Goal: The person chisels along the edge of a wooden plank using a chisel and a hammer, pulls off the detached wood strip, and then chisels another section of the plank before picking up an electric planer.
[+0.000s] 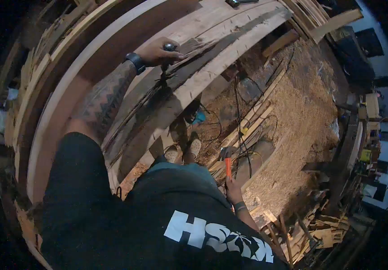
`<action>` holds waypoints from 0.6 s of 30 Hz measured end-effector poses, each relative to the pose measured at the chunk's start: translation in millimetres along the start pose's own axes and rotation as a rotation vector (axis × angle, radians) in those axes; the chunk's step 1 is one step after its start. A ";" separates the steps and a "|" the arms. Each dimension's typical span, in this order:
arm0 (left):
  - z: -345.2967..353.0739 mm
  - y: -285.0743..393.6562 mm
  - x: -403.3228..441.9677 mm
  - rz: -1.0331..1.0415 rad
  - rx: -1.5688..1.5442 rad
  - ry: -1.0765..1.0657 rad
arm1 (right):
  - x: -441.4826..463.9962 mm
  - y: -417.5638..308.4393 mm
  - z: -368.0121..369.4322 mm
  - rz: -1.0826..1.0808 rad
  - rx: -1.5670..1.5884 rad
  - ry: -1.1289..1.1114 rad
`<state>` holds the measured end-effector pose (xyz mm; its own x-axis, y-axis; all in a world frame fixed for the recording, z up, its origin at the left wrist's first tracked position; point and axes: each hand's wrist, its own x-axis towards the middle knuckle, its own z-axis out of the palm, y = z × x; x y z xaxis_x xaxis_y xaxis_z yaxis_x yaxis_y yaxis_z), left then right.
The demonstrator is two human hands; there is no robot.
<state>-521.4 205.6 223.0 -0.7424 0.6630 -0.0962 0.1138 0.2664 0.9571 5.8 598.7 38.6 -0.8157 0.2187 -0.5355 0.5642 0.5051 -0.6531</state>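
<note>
My left hand (pixel 156 53), with a watch on its wrist, is closed around a chisel-like metal tool (pixel 170 47) with a rounded silver top. The tool's dark shaft stands roughly upright on a dark, split strip (pixel 186 64) in the curved timber; its tip is hard to make out. Low at my right side, my right hand (pixel 234 191) grips a hammer (pixel 228 167) by its orange handle. The hammer's head is up, away from the timber and the tool. A paler plank edge (pixel 212 73) runs along the near side of the dark strip.
A tall curved wooden wall (pixel 75 74) rises on my left. Sawdust and shavings (pixel 302 112) cover the floor to the right, with cables (pixel 237 112) and long wood strips (pixel 261 108). Scrap wood (pixel 324 234) is piled at lower right. Another tool (pixel 239 2) lies on the far planks.
</note>
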 end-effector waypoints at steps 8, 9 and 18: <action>85.3 -28.2 3.6 0.258 0.484 0.131 | -8.1 28.9 6.5 -0.160 -0.146 0.033; 122.4 -27.1 1.6 0.275 0.806 -0.067 | -10.2 25.4 5.8 -0.149 -0.180 0.041; 213.4 -4.8 -71.9 0.537 0.551 -0.036 | -17.8 -17.0 -12.0 -0.013 -0.090 0.002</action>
<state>-327.6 305.9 167.0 -0.4715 0.8198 0.3250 0.7719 0.2054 0.6017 9.2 596.3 65.6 -0.8230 0.2134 -0.5265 0.5402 0.5811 -0.6088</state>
